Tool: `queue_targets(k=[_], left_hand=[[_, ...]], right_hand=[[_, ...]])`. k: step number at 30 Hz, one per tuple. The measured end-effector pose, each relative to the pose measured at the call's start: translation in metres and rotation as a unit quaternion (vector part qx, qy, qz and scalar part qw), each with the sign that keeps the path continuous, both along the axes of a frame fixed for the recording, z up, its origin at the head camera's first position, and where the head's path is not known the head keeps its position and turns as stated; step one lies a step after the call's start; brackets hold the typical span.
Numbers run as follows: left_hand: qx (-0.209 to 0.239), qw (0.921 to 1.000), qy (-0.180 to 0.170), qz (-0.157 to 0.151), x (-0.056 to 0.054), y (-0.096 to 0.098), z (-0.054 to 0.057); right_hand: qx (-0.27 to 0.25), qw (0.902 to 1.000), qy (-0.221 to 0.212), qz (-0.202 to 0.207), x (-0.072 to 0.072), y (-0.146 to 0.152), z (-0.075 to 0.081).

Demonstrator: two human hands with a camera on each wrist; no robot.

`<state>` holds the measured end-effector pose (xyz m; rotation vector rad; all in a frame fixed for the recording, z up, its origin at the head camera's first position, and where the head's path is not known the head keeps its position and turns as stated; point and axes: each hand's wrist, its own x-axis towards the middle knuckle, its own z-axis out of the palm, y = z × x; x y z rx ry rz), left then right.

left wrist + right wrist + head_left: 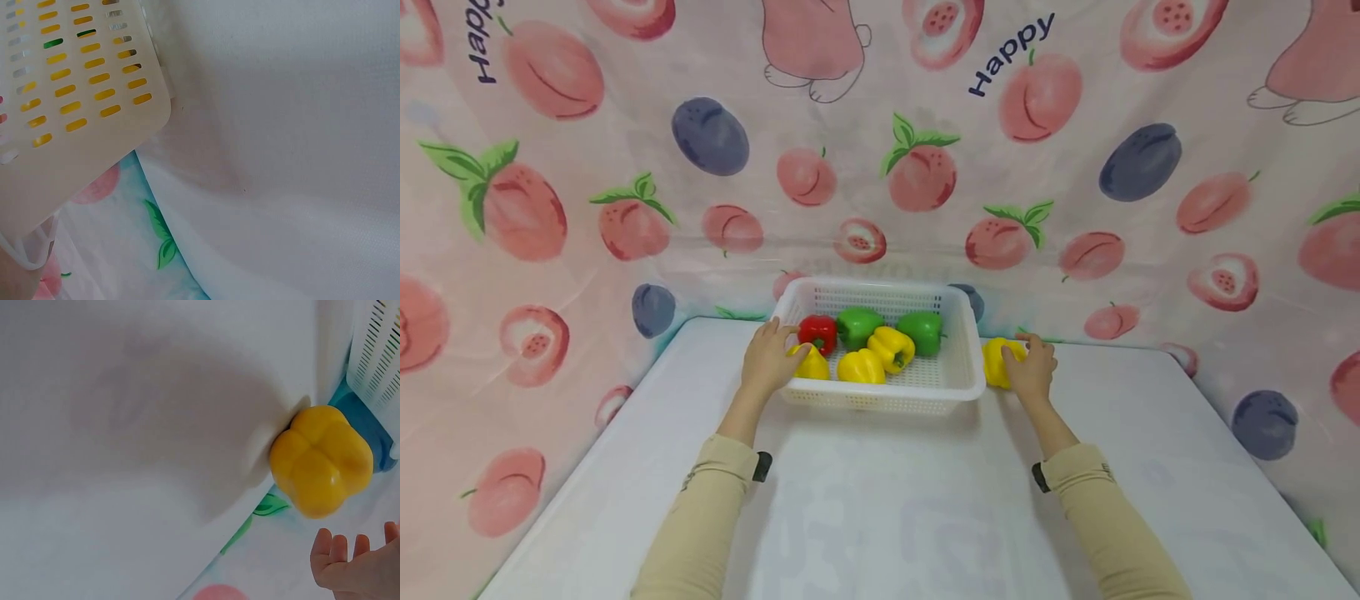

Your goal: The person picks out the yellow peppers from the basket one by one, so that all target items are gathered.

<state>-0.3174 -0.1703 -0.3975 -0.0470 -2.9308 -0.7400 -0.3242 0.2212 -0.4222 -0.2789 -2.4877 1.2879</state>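
A white slotted basket (925,392) stands at the back of the table. Inside lie a red bell pepper (817,333), two green bell peppers (920,332) and several yellow ones (861,367). At the basket's left rim is my left hand (766,357), thumb spread from the fingers, close over a yellow bell pepper (814,367); whether it touches is hard to see. Another yellow bell pepper (322,461) sits on the table just right of the basket. My right hand (1033,367) is beside it with fingers apart, and a gap shows between them in the right wrist view.
The white table (880,500) ends at the back against a hanging fruit-print cloth (865,167), which also rises at the left and right. In the left wrist view the basket's slotted wall (81,75) fills the upper left corner.
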Motion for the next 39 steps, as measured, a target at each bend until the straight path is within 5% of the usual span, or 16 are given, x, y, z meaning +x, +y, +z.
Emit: queue_targets(k=[39], left_hand=[[-0.002, 1.0, -0.005, 0.005, 0.001, 0.0, 0.002]], right_hand=[[-0.032, 0.9938, 0.092, 0.053, 0.018, -0.028, 0.013]])
